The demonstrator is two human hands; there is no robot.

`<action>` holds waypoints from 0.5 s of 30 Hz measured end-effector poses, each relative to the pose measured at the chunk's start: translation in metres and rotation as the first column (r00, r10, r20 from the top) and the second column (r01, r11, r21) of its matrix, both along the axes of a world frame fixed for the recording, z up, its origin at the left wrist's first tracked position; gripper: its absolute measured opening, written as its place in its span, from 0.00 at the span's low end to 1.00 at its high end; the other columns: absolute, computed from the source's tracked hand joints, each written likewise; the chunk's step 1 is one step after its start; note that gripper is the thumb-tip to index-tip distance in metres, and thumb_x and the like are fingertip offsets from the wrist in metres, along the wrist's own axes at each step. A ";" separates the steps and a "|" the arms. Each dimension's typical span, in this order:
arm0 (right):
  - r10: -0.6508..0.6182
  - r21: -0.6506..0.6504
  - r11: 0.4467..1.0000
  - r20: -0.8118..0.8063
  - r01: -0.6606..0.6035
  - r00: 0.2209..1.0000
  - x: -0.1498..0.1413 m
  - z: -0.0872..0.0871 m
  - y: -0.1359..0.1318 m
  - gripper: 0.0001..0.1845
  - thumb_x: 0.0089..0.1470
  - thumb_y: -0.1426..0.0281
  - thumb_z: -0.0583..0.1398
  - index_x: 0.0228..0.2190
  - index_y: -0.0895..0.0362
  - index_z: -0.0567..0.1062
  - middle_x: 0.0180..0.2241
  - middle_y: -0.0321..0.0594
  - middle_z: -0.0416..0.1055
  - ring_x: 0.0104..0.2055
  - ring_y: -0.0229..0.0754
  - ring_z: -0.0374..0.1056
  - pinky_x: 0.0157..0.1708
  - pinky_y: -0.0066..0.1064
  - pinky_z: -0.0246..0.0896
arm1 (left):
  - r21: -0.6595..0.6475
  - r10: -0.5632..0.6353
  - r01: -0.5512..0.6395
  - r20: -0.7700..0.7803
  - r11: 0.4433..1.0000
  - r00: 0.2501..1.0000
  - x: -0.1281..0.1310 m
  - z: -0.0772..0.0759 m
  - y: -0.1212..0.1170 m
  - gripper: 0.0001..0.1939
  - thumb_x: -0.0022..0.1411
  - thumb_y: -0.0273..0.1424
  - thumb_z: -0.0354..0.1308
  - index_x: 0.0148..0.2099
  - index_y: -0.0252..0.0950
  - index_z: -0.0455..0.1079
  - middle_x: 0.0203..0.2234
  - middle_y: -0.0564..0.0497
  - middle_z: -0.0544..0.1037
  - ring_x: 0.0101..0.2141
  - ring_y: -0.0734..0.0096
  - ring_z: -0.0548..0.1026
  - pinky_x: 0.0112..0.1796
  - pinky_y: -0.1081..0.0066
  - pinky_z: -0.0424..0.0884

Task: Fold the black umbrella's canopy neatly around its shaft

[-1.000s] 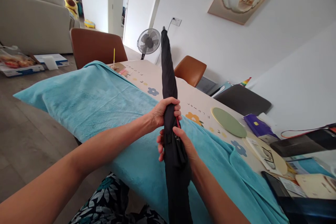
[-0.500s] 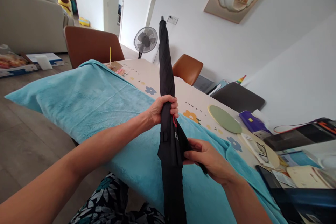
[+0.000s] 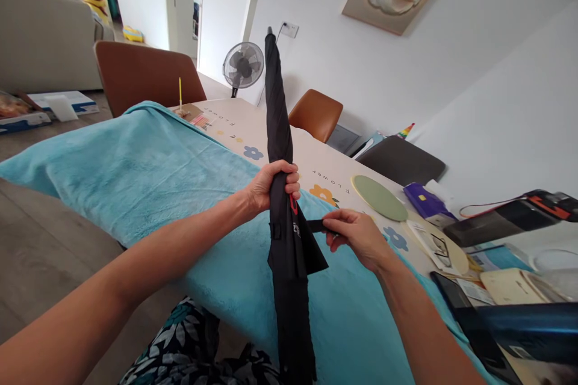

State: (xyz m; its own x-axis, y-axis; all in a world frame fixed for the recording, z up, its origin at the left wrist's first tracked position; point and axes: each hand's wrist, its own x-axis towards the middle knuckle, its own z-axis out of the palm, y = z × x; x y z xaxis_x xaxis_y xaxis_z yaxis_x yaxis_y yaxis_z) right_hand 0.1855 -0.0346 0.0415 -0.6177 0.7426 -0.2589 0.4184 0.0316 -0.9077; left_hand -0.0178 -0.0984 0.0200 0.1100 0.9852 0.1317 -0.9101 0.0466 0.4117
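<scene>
A long black folded umbrella (image 3: 279,114) points away from me, its tip towards the wall and its lower end near my lap. Around its middle my left hand (image 3: 276,185) is wrapped closed, pressing the twisted canopy together. My right hand (image 3: 350,233), to the right of the shaft, pinches the end of a black strap (image 3: 316,225) that stretches out from the canopy. Below the strap, a loose corner of canopy fabric (image 3: 316,260) sticks out. A small red detail (image 3: 294,204) shows just under my left hand. Beneath the umbrella lies a light-blue plush blanket (image 3: 212,240).
The blanket covers the near side of a flower-printed table (image 3: 289,150). On the right are a green oval mat (image 3: 379,197), glasses (image 3: 440,248), a purple packet (image 3: 427,201), a dark tablet (image 3: 469,319) and a blue cylinder (image 3: 537,331). Chairs (image 3: 316,114) and a fan (image 3: 244,65) stand beyond.
My right hand has moved from the loose canopy fabric up to the strap, which is now pulled out to the right. My left hand keeps its grip. The view has shifted slightly.
</scene>
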 end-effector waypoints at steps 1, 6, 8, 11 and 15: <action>-0.032 0.052 0.998 -0.031 0.033 0.999 -0.005 0.003 0.000 0.10 0.42 0.67 0.63 0.24 0.62 0.72 0.19 0.37 0.67 0.18 0.35 0.64 0.16 0.28 0.62 | -0.015 0.004 -0.004 -0.008 1.000 1.000 0.000 0.000 0.000 0.07 0.50 0.24 0.52 0.23 0.34 0.57 0.15 0.59 0.56 0.15 0.83 0.58 0.21 0.75 0.63; -0.073 0.191 0.977 -0.101 0.091 0.992 -0.023 0.027 -0.016 0.09 0.40 0.69 0.63 0.22 0.61 0.70 0.15 0.33 0.64 0.13 0.32 0.59 0.12 0.25 0.57 | -0.102 0.027 -0.034 -0.072 0.994 0.997 -0.001 -0.003 0.004 0.07 0.49 0.25 0.53 0.23 0.34 0.58 0.14 0.59 0.59 0.15 0.82 0.60 0.22 0.74 0.65; -0.046 0.217 0.974 -0.083 0.063 0.995 -0.028 0.034 -0.025 0.08 0.40 0.69 0.63 0.22 0.61 0.69 0.14 0.33 0.63 0.13 0.32 0.59 0.12 0.25 0.57 | -0.153 0.043 -0.061 -0.121 0.986 0.992 -0.001 -0.005 0.006 0.07 0.49 0.26 0.53 0.22 0.34 0.58 0.13 0.58 0.60 0.15 0.81 0.61 0.22 0.73 0.66; -0.014 0.291 0.957 -0.021 0.020 1.000 -0.034 0.037 -0.038 0.08 0.42 0.68 0.61 0.22 0.60 0.69 0.13 0.32 0.63 0.12 0.32 0.59 0.13 0.25 0.57 | -0.271 0.044 -0.110 -0.237 0.956 0.971 0.000 -0.007 0.010 0.08 0.48 0.28 0.53 0.21 0.34 0.57 0.12 0.56 0.61 0.15 0.77 0.63 0.21 0.71 0.66; 0.023 0.404 0.913 0.091 -0.058 0.996 -0.042 0.030 -0.053 0.06 0.44 0.68 0.59 0.23 0.59 0.69 0.12 0.31 0.62 0.12 0.32 0.58 0.14 0.24 0.54 | -0.337 0.140 -0.295 -0.416 0.894 0.899 0.005 -0.010 0.014 0.10 0.48 0.32 0.57 0.22 0.34 0.59 0.12 0.54 0.64 0.15 0.74 0.65 0.20 0.70 0.66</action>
State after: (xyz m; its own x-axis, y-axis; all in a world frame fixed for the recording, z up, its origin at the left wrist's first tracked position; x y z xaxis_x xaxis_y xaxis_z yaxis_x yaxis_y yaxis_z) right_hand 0.1431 -0.0875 0.0715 -0.6390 0.7692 0.0080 0.4816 0.4081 -0.7756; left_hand -0.0128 -0.0842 0.0104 -0.1488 0.9523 -0.2666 -0.6982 0.0898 0.7103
